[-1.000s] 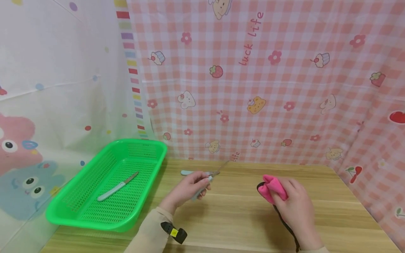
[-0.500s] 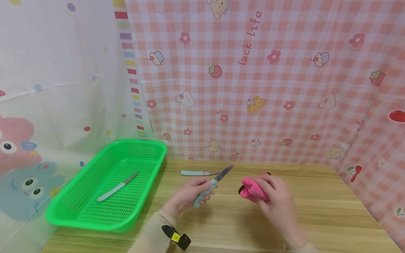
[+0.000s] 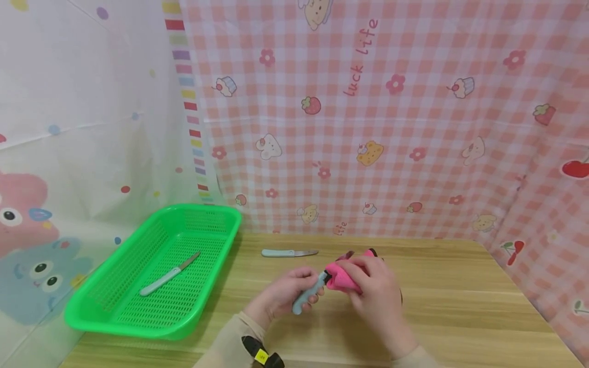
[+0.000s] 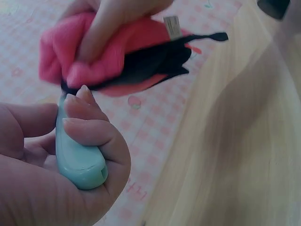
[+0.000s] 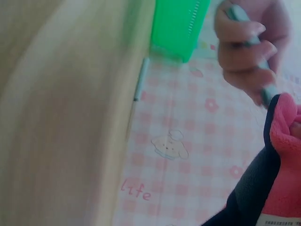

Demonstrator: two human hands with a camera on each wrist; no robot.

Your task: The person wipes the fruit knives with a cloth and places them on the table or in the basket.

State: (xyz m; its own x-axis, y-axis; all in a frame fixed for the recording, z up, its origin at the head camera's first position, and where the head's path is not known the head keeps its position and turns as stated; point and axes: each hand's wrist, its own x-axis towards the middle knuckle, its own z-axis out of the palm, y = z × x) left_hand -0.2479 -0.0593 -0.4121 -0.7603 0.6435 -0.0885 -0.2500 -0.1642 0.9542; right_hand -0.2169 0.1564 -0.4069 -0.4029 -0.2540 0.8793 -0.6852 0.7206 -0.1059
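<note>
My left hand (image 3: 292,292) grips the pale blue handle of a knife (image 3: 303,300), fingers curled round it. In the left wrist view the end of that knife handle (image 4: 82,162) points back toward the palm. My right hand (image 3: 379,299) pinches a pink cloth (image 3: 341,277) with a black side and a small white label. The cloth is folded over the blade close to the handle, and most of the blade is hidden by it. In the right wrist view, the edge of the cloth (image 5: 277,136) meets the handle just below the left fingers.
A green perforated basket (image 3: 172,332) stands at the left with another blue-handled knife (image 3: 167,281) lying in it. A third such knife (image 3: 289,253) lies at the back of the wooden table (image 3: 460,301). A pink checked curtain (image 3: 391,117) hangs behind.
My right hand has carried the cloth leftward from beside the knife onto its blade. The left hand has shifted slightly right and nearer, turning the knife so the blade's flat showed briefly.
</note>
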